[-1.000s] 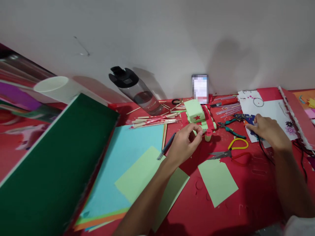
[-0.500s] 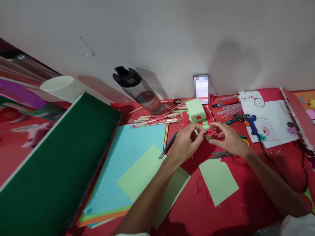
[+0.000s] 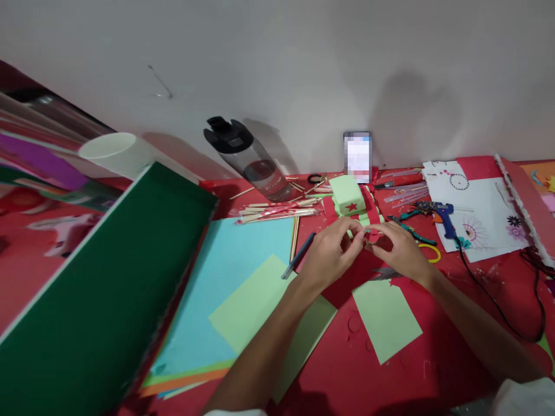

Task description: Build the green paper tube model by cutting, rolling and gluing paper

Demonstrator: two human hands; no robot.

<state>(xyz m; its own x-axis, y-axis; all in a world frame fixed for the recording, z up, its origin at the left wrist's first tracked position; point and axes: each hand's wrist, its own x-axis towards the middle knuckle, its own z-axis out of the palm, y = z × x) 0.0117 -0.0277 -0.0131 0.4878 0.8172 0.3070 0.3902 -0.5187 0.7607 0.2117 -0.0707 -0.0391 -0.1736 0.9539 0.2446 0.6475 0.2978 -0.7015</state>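
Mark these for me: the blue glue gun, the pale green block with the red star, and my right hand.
Blue glue gun (image 3: 446, 214): head view, on its body.
Pale green block (image 3: 349, 198): head view, on its front face.
Right hand (image 3: 399, 247): head view, on its back.

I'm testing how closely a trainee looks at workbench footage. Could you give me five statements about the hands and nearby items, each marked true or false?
1. The blue glue gun lies partly on the white patterned sheet. True.
2. The right hand is gripping the glue gun. False: the right hand is at a small red piece, close to the left hand.
3. The bottle has a yellow lid. False: the bottle has a black lid.
4. The right hand and arm partly hide the scissors. True.
5. The phone lies flat. False: the phone is propped upright near the wall.
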